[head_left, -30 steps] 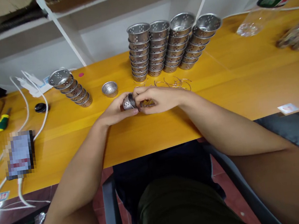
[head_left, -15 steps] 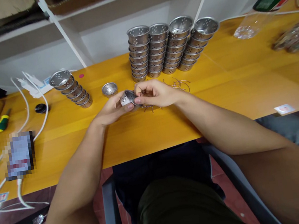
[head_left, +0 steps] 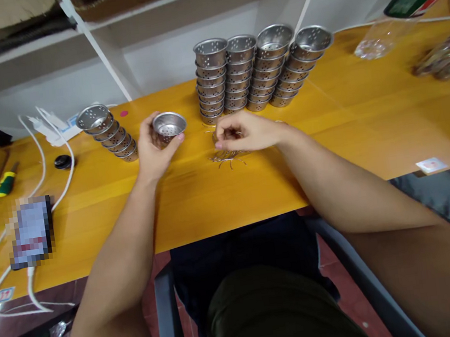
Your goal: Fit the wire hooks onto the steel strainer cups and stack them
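My left hand (head_left: 152,151) is wrapped round the side of a small perforated metal cup (head_left: 169,126), thumb at its front and fingers behind. The cup stands upright with its open mouth up; whether another cup sits inside or beneath it, I cannot tell. To the right, my right hand (head_left: 243,132) hovers over a loose heap of thin bent metal wires (head_left: 230,158). Its fingers are curled together with thumb and forefinger close, and whatever they hold, if anything, cannot be made out.
Several stacks of perforated cups (head_left: 211,79) stand behind my right hand, with a shorter leaning stack (head_left: 106,134) on the left. Farther left lie a phone (head_left: 30,233) on a white cable, a black round cap (head_left: 63,162) and a screwdriver (head_left: 5,182). A plastic bottle (head_left: 393,30) is at right.
My left hand has moved up and left with a cup, to where a single cup stood on the table. My right hand has come away from the cup, slightly right, above the wires.
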Demonstrator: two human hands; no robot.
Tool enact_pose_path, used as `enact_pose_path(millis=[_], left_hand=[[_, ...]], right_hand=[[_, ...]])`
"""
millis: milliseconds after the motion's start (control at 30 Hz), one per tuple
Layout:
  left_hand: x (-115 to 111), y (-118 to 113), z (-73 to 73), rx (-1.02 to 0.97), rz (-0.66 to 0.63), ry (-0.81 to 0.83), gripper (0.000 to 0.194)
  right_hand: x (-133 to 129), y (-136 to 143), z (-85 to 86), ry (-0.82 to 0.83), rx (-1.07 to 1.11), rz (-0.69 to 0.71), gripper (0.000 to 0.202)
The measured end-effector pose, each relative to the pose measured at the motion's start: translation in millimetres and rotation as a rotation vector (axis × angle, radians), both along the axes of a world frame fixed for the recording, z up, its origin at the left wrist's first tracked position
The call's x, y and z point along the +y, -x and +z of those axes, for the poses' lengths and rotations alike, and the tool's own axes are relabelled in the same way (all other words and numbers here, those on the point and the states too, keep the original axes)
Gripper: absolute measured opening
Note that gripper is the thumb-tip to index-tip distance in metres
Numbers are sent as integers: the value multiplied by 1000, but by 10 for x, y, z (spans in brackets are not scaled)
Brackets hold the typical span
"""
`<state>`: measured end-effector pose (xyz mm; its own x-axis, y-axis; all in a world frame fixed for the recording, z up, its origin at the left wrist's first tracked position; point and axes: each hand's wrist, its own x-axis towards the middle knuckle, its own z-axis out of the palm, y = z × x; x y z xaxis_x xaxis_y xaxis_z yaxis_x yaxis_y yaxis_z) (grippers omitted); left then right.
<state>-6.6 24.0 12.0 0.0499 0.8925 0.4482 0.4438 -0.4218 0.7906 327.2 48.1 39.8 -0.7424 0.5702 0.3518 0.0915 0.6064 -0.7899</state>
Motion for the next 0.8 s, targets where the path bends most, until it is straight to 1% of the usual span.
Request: enact_pose_path(millis=[67,133,200,267,333,433,500,533,667,800], left_hand=[[148,72,-109,22,136,-58,107],[276,142,-204,46,193,-89,108],[377,197,-280,56,225,-102,105],[454,230,-344,54,253,-80,102],[508,245,-400,52,285,-23,99],[551,256,-461,64,317,42,94],[556,264,-480,83,310,41,89],[554,269,-482,94,301,35,87],[542,294,-473,123,296,36,76],[551,319,-470,137,323,43,70]], right_hand=[[38,-17,-49,-124,-198,-59,43],[52,0,-93,-166,-297,-88,33],[46,22,-113,-179,-328,-113,33],[33,26,-104,-196,-321,-151,35],[25,13,-76,-221,-271,-216,36],[38,-20,-28,-260,-133,-394,41],[61,-39,-13,-266,-60,-500,48],[74,-45,-14,-261,-41,-531,52],[106,-50,-50,-216,-30,-541,65],[113,-32,-80,-191,-34,-522,71]])
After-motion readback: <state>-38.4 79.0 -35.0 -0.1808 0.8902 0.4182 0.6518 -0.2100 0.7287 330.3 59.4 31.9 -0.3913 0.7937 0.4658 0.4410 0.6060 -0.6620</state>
